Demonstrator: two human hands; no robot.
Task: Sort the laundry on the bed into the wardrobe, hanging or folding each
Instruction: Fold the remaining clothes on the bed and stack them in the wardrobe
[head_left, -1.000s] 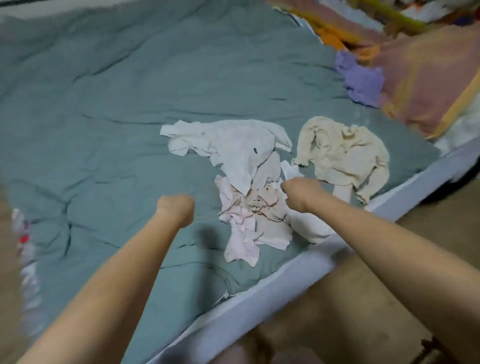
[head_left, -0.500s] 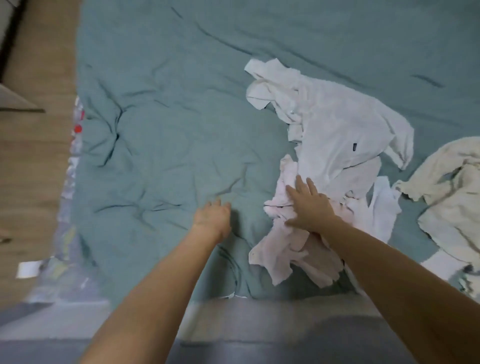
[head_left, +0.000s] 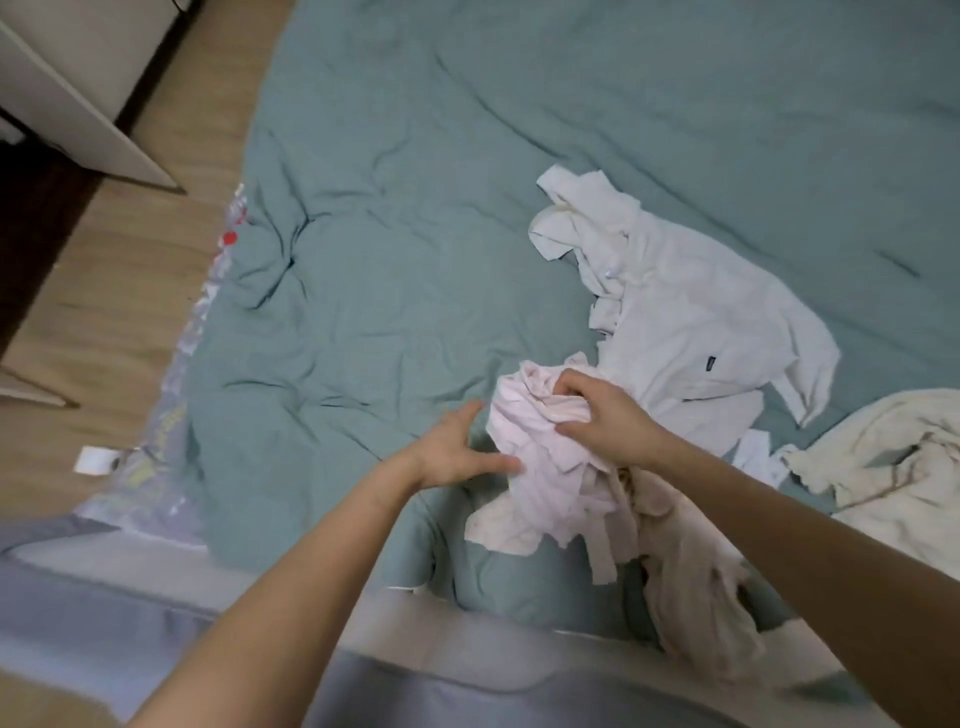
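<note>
Covering most of view: bed (head_left: 415, 260) under teal duvet, laundry grouped at near right edge.
White shirt (head_left: 696, 332): spread flat, untouched, position unchanged.
Cream garment (head_left: 883, 467): at right, apart from hands.
Pink garment (head_left: 540, 457): flat half a second ago, now bunched and lifting off duvet.
Right hand (head_left: 602, 421): was pressing flat, now gripping pink bunch.
Left hand (head_left: 457, 452): fingers straight, thumb now touching pink cloth.
Judgement: first item picked; fold-or-hang step begins, wardrobe stage not reached.

Wooden floor (head_left: 130, 332); white paper scrap (head_left: 92, 460) on it; pale furniture panel (head_left: 78, 111).
</note>
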